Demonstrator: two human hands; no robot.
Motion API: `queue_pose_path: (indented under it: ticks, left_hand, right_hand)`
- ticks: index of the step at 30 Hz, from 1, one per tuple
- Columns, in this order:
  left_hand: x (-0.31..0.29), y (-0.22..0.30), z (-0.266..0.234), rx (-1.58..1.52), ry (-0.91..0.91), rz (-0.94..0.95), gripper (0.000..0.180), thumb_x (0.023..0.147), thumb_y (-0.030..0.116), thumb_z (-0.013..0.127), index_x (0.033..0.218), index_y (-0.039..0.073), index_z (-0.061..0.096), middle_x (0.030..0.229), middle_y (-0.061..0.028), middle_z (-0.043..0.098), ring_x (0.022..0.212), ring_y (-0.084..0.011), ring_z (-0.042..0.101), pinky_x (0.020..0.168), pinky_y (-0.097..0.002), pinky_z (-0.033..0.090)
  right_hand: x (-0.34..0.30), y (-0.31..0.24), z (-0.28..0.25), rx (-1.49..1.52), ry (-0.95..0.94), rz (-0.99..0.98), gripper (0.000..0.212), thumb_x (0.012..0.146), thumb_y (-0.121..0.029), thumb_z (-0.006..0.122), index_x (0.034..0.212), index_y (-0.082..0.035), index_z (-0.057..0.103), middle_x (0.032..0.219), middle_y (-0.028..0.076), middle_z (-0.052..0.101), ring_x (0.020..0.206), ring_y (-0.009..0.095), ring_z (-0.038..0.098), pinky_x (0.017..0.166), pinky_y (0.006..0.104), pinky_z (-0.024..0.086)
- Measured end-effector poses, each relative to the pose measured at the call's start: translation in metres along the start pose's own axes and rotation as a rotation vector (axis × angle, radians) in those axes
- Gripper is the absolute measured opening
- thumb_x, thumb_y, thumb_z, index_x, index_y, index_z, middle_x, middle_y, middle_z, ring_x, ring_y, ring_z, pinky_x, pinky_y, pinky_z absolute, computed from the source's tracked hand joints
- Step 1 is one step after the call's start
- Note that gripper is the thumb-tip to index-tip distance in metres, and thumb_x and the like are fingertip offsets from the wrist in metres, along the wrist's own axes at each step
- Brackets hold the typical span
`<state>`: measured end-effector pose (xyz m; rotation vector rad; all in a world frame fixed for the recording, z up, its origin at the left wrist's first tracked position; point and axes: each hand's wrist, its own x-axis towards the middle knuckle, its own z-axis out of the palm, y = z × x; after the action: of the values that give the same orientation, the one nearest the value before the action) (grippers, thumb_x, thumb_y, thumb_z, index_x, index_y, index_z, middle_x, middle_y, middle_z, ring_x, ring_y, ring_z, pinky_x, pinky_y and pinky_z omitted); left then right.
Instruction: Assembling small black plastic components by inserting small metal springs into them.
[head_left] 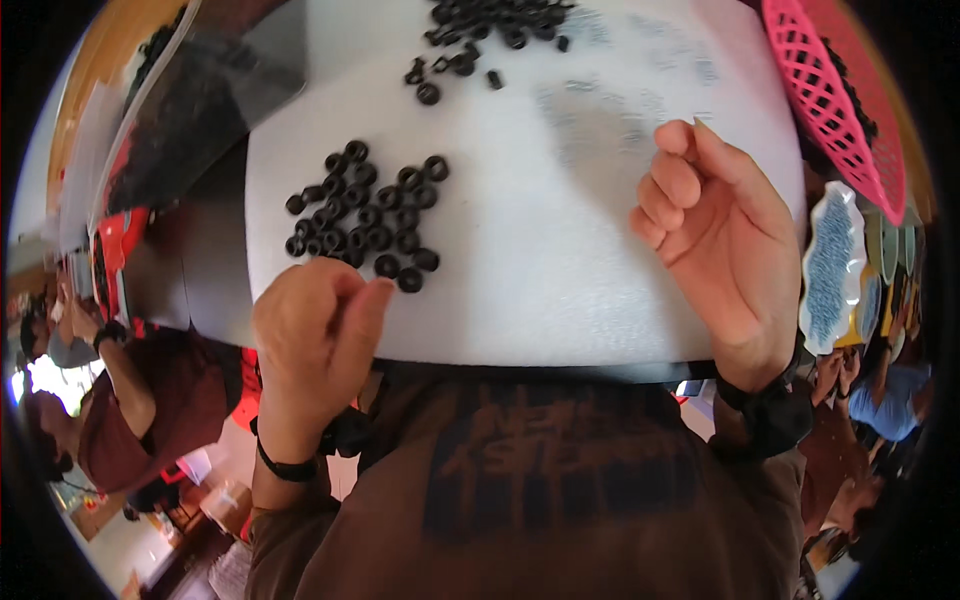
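Observation:
A loose cluster of small black ring-like parts [357,215] lies at the left of a white foam mat [530,300]. My left hand [312,325] is at the cluster's near edge, back upward, with its fingers curled under. Whatever it may hold is hidden. Over the mat's right side, my right hand [715,235] is turned palm up, its fingers bent in and the thumb close to the index fingertip. Anything pinched there is too small to make out. Beyond it, small thin silvery pieces [590,95] are scattered in loose groups.
More black parts [490,20] are heaped at the far edge. A pink lattice basket [820,100] stands far right, near a scalloped white dish [832,270] of small blue-grey pieces. A clear plastic bag [200,110] with dark contents lies left. Other people sit at both sides.

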<state>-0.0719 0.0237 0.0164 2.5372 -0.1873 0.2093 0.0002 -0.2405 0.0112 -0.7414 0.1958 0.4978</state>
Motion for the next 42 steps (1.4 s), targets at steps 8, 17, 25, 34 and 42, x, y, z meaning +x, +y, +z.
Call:
queue_pose_path:
  ticks: [8, 17, 25, 34, 42]
  left_hand:
    - [-0.023, -0.021, 0.002, 0.007, 0.014, -0.047, 0.010, 0.073, 0.006, 0.066, 0.075, 0.005, 0.056, 0.057, -0.0047, 0.049, 0.046, -0.0185, 0.044, 0.045, -0.0314, 0.034]
    - [0.006, -0.011, 0.013, 0.079, -0.042, 0.341, 0.022, 0.064, 0.006, 0.072, 0.082, 0.006, 0.059, 0.059, -0.0034, 0.048, 0.050, -0.0210, 0.043, 0.047, -0.0323, 0.033]
    - [0.062, 0.010, -0.002, 0.188, -0.023, 0.349, 0.006, 0.075, 0.005, 0.061, 0.079, 0.003, 0.057, 0.064, -0.0086, 0.048, 0.055, -0.0242, 0.047, 0.052, -0.0345, 0.036]
    - [0.107, -0.013, 0.022, 0.268, -0.102, 0.245, 0.008, 0.077, 0.010, 0.059, 0.083, 0.005, 0.056, 0.077, -0.0097, 0.055, 0.066, -0.0313, 0.053, 0.060, -0.0385, 0.042]
    - [0.109, -0.002, 0.021, 0.196, -0.163, 0.248, 0.017, 0.075, 0.003, 0.061, 0.091, 0.004, 0.060, 0.078, -0.0073, 0.055, 0.066, -0.0199, 0.054, 0.060, -0.0276, 0.042]
  right_hand:
    - [0.008, 0.019, 0.000, -0.158, -0.005, -0.027, 0.029, 0.093, -0.020, 0.042, 0.098, 0.004, 0.058, 0.068, 0.003, 0.053, 0.064, 0.014, 0.048, 0.063, 0.0260, 0.039]
    - [-0.002, 0.022, 0.000, -0.296, 0.003, -0.067, 0.027, 0.092, -0.021, 0.045, 0.096, 0.002, 0.059, 0.068, 0.004, 0.055, 0.065, 0.013, 0.050, 0.064, 0.0235, 0.039]
    - [0.000, 0.016, 0.023, -0.425, -0.051, 0.046, 0.023, 0.090, -0.022, 0.053, 0.091, -0.001, 0.062, 0.068, 0.000, 0.056, 0.069, 0.008, 0.050, 0.067, 0.0220, 0.040]
    - [0.007, 0.028, 0.028, -0.489, -0.335, 0.349, 0.019, 0.093, -0.017, 0.050, 0.087, -0.001, 0.057, 0.071, -0.003, 0.050, 0.067, 0.002, 0.044, 0.060, 0.0177, 0.037]
    - [0.014, 0.026, 0.023, -0.486, -0.307, 0.189, 0.013, 0.091, -0.014, 0.053, 0.089, -0.002, 0.057, 0.072, -0.005, 0.048, 0.067, 0.001, 0.040, 0.058, 0.0176, 0.035]
